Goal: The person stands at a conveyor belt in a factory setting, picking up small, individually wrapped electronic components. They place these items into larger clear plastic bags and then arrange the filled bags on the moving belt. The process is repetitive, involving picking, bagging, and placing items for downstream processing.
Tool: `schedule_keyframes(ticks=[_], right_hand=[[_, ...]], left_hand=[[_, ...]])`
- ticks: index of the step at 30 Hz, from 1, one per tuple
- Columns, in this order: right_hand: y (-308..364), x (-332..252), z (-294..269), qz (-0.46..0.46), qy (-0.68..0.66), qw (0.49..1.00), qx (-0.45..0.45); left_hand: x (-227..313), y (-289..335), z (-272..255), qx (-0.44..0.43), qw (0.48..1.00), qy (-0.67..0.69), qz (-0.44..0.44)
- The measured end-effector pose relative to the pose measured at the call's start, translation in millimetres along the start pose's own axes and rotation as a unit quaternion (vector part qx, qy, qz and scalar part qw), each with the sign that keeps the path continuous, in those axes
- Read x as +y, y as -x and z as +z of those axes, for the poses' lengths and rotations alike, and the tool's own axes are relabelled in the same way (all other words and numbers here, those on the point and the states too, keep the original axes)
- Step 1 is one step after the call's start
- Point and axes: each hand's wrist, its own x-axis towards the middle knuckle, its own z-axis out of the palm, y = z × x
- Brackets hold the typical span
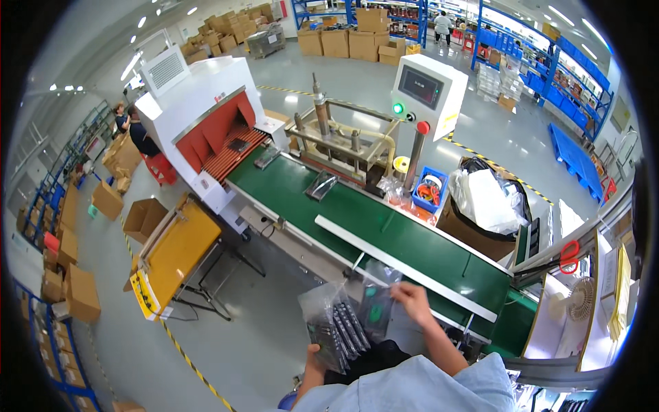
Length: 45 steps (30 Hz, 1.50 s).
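Note:
In front of my body, my left hand (314, 358) grips a stack of clear plastic bags (336, 326) with dark flat items inside. The bags fan out, their clear ends pointing away from me. Just right of the stack, my right hand (412, 302) pinches the edge of one clear bag (375, 305), which holds a dark flat item with a green patch. Beyond my hands runs a green conveyor belt (412, 237) with a white guide rail (405, 268). Two clear-wrapped dark packages, a nearer one (321, 185) and a farther one (267, 157), lie on it.
A white tunnel machine (199, 89) with red flaps stands at the belt's far left end. Behind the belt are a metal press frame (350, 141), a control box (429, 93) and a blue bin (431, 189). A yellow-topped table (182, 254) stands left. Red-handled scissors (569, 257) and a fan (581, 299) are right.

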Motion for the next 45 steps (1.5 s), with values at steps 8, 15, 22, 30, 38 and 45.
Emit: schedule_keyframes(ticks=[8,15,22,30,38,45], right_hand=[[-200.2,104.9,-93.8,0.035,0.011,0.933,0.357],[-274.3,151.8,-59.3,0.096,0.151,0.869,0.462],[-268.9,128.7,-52.2,0.119,0.214,0.845,0.476],[-162.0,-10.4,34.1,0.058,-0.085,0.984,-0.142],[-131.4,-65.0,56.9,0.02,-0.004,0.997,-0.072],[-120.6,-53.4,54.7,0.024,-0.027,0.998,-0.05]], left_hand=[[57.4,-63.9,30.9,0.086,0.995,-0.012,0.048],[66.1,-109.4,28.3,0.117,0.993,-0.03,0.015],[73.0,-131.1,29.5,0.116,0.991,-0.048,-0.039],[103.5,-134.2,60.8,0.073,0.983,-0.114,-0.124],[109.9,-135.4,86.2,0.031,0.981,-0.102,-0.162],[115.5,-135.1,93.6,0.027,0.977,-0.138,-0.161]])
